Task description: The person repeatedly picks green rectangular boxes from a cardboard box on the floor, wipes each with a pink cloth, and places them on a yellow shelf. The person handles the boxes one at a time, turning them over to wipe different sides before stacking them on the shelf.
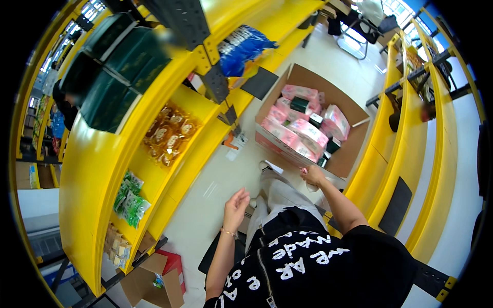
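A large cardboard box (358, 102) stands open on the floor ahead of me. It holds several pink-and-white plastic-wrapped packs (310, 132) that look like tissues, with small dark green boxes (299, 105) among them. My right hand (311, 175) is at the box's near edge with its fingers curled closed. Whether it grips the box rim or something small cannot be made out; a pale patch shows just below it. My left hand (236, 206) hangs in the air over the floor between the shelf and my legs, its fingers loosely bent and apart from the thumb, holding nothing.
Yellow shelving (97, 169) on the left bears dark green boxes (118, 66), amber packs (172, 134), green packs (132, 200) and a blue bag (244, 49). More yellow shelves (405, 154) run along the right. A smaller open carton (154, 285) sits at lower left; a chair (354, 38) stands far off.
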The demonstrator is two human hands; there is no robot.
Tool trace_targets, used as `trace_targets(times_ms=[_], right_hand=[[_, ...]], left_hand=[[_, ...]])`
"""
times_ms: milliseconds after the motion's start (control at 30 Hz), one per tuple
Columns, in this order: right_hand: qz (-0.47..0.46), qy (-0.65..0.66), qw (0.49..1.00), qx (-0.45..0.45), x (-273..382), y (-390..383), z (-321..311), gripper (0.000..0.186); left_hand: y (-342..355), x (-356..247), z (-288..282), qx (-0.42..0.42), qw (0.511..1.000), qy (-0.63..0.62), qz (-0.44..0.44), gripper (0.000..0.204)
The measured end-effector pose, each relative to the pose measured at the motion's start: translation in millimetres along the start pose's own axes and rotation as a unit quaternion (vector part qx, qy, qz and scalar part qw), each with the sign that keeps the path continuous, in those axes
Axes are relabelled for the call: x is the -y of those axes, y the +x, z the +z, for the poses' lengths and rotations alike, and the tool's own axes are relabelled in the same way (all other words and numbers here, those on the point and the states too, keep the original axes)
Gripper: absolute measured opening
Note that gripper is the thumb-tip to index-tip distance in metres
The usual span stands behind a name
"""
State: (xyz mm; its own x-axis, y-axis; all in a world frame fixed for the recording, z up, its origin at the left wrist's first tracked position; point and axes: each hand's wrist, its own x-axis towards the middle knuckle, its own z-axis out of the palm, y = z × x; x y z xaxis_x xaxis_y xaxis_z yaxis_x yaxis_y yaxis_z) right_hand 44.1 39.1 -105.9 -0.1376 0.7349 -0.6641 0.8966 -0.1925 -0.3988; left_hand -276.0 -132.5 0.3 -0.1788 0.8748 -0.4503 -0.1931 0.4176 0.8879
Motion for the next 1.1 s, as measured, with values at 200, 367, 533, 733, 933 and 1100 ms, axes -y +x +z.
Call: trace_targets(times_ms=[200,367,533,733,933,1100], right_hand=[[0.072,0.075,0.994,-0.027,-74,56,11,0.026],[0.096,0.056,0.991,-0.07,-96,127,-34,0.051],[0.104,0.121,0.978,-0.135,-112,248,-69,0.056],[0.09,-0.036,0.986,-0.136,-113,337,-110,0.062],[0.121,-0.143,0.978,-0.091,-173,423,-91,0.085],[0.129,-0.17,0.972,-0.103,-173,427,-93,0.061]], left_hand=[[-19,30,35,-0.017,0.993,0.017,-0.113,0.04],[13,24,66,-0.102,0.985,0.022,-0.136,0.037],[61,27,131,-0.128,0.969,0.006,-0.212,0.035],[85,65,182,-0.098,0.958,-0.029,-0.268,0.035],[91,93,182,-0.169,0.93,0.003,-0.326,0.037],[90,110,186,-0.19,0.925,0.012,-0.329,0.034]])
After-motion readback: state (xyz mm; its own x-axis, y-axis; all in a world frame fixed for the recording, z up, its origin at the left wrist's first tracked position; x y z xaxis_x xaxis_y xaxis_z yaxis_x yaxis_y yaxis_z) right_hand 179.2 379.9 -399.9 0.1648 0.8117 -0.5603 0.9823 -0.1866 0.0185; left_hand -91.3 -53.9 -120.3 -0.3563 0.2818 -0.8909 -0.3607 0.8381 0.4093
